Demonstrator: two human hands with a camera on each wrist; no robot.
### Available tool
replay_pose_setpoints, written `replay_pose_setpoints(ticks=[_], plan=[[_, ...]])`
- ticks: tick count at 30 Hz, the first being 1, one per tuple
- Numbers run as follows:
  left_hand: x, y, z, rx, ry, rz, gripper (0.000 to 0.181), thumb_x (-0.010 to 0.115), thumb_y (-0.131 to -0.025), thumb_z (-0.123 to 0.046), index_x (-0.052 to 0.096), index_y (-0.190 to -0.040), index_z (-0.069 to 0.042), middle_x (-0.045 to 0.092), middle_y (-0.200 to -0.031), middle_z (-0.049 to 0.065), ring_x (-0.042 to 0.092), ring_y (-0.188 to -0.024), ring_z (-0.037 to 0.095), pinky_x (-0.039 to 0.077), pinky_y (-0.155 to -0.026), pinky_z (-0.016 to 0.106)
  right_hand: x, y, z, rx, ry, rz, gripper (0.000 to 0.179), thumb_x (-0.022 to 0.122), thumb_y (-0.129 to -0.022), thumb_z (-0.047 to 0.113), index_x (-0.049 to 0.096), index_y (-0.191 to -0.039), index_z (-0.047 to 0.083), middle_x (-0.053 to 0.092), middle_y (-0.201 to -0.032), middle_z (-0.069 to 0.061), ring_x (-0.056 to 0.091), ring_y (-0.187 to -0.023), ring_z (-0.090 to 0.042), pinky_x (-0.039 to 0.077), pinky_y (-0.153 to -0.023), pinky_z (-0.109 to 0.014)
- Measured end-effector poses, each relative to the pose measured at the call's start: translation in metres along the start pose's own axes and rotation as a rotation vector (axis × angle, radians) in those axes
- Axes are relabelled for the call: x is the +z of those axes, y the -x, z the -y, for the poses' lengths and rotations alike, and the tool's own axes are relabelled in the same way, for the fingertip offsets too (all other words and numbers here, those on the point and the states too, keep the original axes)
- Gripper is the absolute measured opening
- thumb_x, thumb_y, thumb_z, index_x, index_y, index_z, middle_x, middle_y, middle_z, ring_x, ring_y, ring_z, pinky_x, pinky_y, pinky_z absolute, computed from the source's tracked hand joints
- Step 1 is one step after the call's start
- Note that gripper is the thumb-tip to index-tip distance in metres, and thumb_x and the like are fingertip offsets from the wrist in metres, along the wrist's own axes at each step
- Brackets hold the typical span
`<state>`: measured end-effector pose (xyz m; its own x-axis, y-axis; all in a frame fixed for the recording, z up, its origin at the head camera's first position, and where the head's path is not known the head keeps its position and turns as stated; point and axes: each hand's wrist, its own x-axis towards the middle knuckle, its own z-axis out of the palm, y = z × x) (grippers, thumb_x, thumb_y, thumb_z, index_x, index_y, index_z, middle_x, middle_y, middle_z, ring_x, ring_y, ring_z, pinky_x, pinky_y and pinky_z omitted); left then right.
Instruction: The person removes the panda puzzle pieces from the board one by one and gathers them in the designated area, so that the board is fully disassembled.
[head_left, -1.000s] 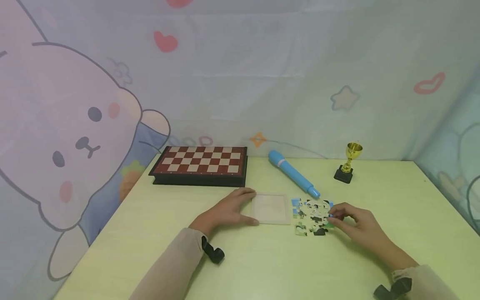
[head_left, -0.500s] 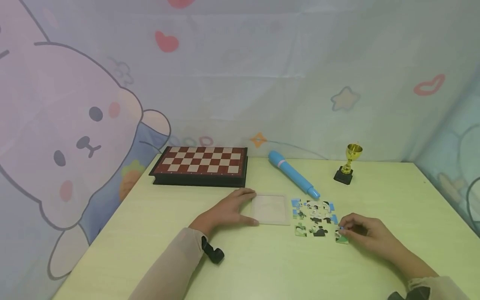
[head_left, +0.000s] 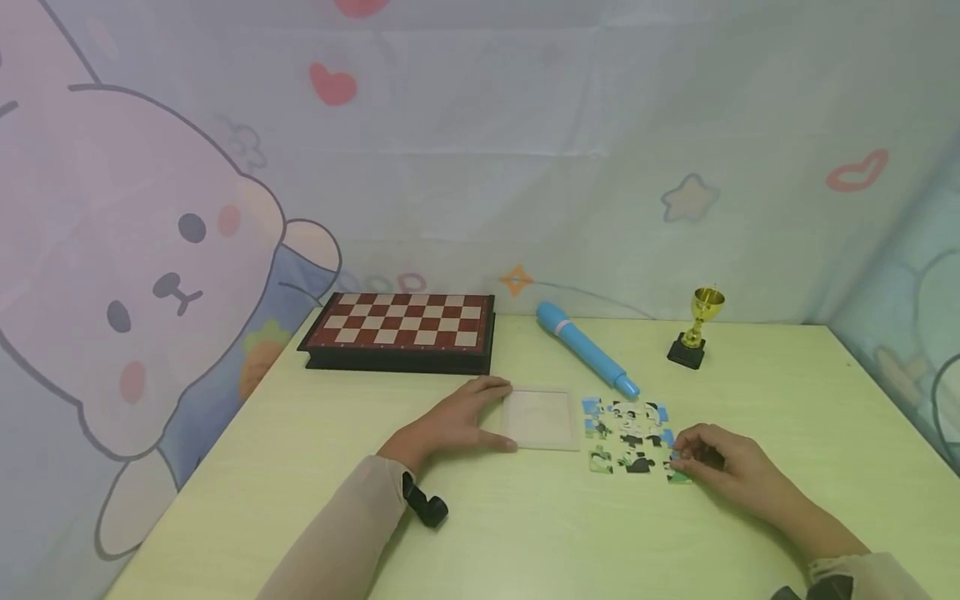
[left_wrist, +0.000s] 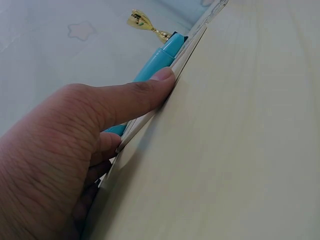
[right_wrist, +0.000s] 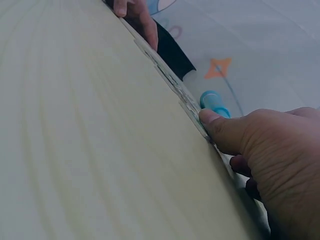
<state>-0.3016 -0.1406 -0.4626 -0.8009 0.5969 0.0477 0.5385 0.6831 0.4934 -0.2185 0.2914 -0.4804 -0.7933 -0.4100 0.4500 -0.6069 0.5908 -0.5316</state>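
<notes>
My left hand [head_left: 453, 423] holds a clear, shallow square puzzle tray [head_left: 540, 419] by its left side, thumb at the near corner and fingertips at the far corner. In the left wrist view the thumb [left_wrist: 162, 75] lies on the tray's edge. To the right of the tray several jigsaw pieces [head_left: 637, 462] with a panda picture lie in loose rows, with gaps between some of them. A green corner jigsaw piece [head_left: 678, 478] sits at the lower right of these rows. My right hand [head_left: 735, 468] pinches it between thumb and fingers, low over the table.
Behind the tray stands a chessboard box [head_left: 401, 333] with a red and white top. A blue toy microphone [head_left: 588, 346] lies slanted, its thin end close to the upper pieces. Further right on the table [head_left: 525, 533] is a small gold trophy cup [head_left: 697, 325].
The right hand drew the green corner piece right and toward me, away from the other pieces, then shifted it slightly back left. The left hand and tray have stayed put.
</notes>
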Motion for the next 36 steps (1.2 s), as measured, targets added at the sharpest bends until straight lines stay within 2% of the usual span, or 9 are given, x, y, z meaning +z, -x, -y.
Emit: replay_pose_setpoints(ticks=[9,29,36], plan=[[-0.0023,0.0001,0.0025,-0.003,0.000,0.001,0.098,0.076,-0.078,-0.065,0.040,-0.156,-0.017,0.034,-0.158,-0.004,0.030,-0.146,0.017,0.029,-0.118,0.041,0.0018,-0.0041,-0.0008,0.032,0.055,0.004,0.020,0.078,-0.089,0.015,0.065,-0.099,0.025,0.058,-0.083,0.016,0.053,-0.070,-0.003,0.045,-0.059,-0.021],[0.0022,0.0010,0.0044,0.035,-0.004,0.002,0.100,0.074,-0.077,-0.070,0.041,-0.155,-0.017,0.034,-0.158,-0.004,0.031,-0.145,0.017,0.032,-0.116,0.041,0.0024,-0.0009,-0.0066,0.044,0.052,0.003,0.019,0.078,-0.089,0.016,0.065,-0.099,0.025,0.059,-0.082,0.017,0.053,-0.070,-0.003,0.045,-0.059,-0.021],[0.0034,-0.0006,0.0059,0.060,-0.006,-0.003,0.101,0.074,-0.077,-0.070,0.041,-0.155,-0.015,0.034,-0.158,-0.001,0.031,-0.146,0.020,0.032,-0.116,0.043,0.0021,-0.0017,-0.0054,0.083,0.039,-0.034,0.015,0.075,-0.093,0.016,0.066,-0.097,0.028,0.061,-0.082,0.016,0.054,-0.070,-0.005,0.045,-0.060,-0.021]])
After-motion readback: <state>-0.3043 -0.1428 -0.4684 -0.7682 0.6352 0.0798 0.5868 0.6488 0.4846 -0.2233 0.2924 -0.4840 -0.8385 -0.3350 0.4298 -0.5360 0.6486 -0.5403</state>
